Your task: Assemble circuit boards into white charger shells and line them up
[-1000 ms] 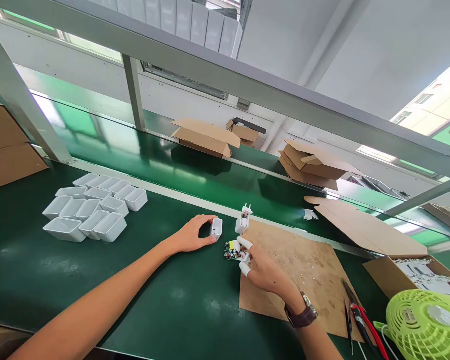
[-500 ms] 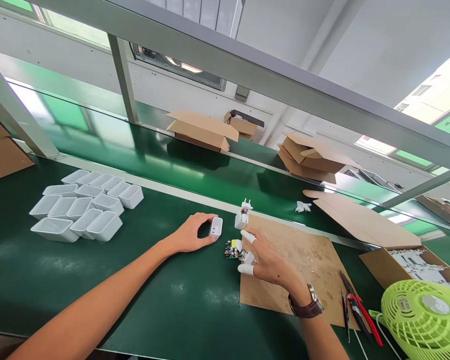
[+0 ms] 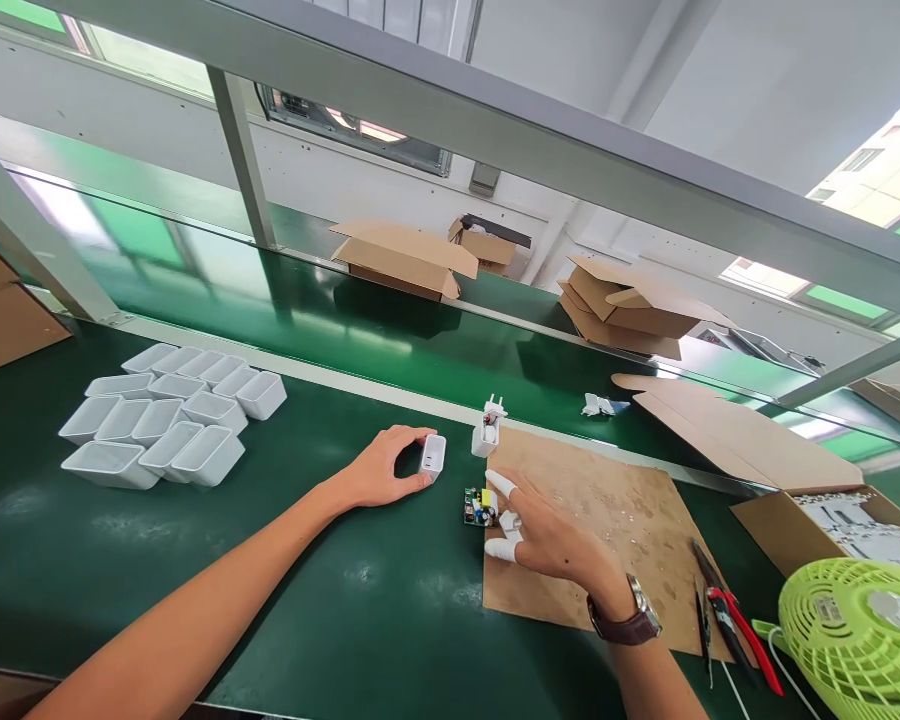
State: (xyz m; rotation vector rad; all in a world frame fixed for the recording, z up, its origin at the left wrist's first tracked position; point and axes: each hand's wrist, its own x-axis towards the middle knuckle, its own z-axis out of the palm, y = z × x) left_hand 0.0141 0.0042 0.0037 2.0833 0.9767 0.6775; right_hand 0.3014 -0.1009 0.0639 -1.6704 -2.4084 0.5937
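Note:
My left hand rests on the green bench at the middle and grips a small white charger housing with port slots in its end face. To its right, my right hand reaches in over the brown sheet, with white covers on two fingertips. Those fingers curve around the white plug end of a small circuit board; the other fingers are hidden beneath the hand. The board carries a yellow component and points left. Just beyond it stands another white charger housing, with a pronged plug end sticking out of its top.
Several white open housings sit grouped at the left. The brown sheet lies under my right arm. Red-handled pliers, tweezers and a green fan are at right, by a carton of white parts. A metal rail crosses above.
My right hand has shifted slightly right and toward me. The circuit board has moved the same way and turned a little. My left hand and its housing look unchanged.

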